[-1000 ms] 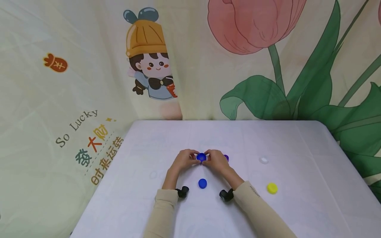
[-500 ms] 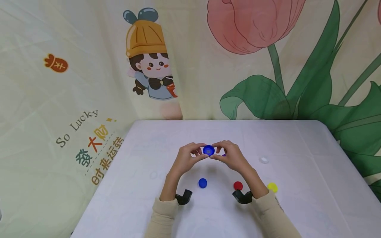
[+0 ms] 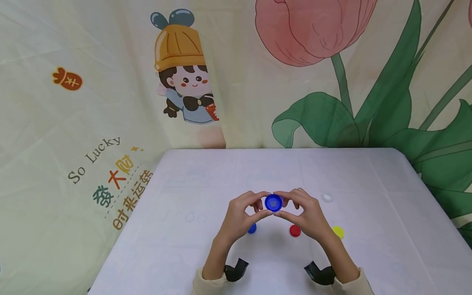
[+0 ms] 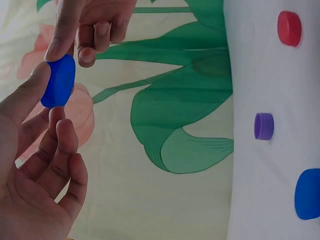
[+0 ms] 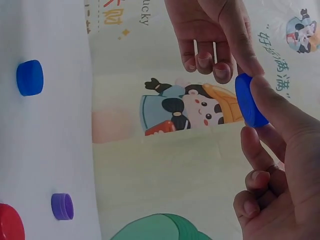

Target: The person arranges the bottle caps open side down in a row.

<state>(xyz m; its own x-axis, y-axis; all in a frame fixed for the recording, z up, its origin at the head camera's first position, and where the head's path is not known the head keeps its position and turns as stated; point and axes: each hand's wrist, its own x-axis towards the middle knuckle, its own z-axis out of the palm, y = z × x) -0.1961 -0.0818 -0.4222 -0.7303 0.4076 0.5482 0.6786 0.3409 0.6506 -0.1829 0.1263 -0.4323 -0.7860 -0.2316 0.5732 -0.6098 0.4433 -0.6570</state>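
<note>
A round blue bottle cap (image 3: 273, 203) is held up above the white table, its hollow side facing the head camera. My left hand (image 3: 241, 213) pinches its left edge between thumb and forefinger. On the opposite edge, the thumb and forefinger of my right hand (image 3: 307, 211) pinch the same cap. Both wrist views show the blue cap (image 4: 59, 81) from the side, between the two thumbs. Below the hands, a second blue cap (image 3: 252, 228) lies partly hidden behind my left thumb, and a red cap (image 3: 295, 230) lies nearer my right hand.
A yellow cap (image 3: 338, 232) lies beside my right wrist. Farther back is a clear cap (image 3: 326, 198). A small purple cap (image 4: 263, 126), hidden in the head view, shows on the table in both wrist views. A printed cloth (image 3: 243, 82) hangs behind the table (image 3: 206, 172).
Both hands have lifted the blue cap off the table and brought it right and closer to the head camera. The red cap has come into sight; the purple cap is now covered.
</note>
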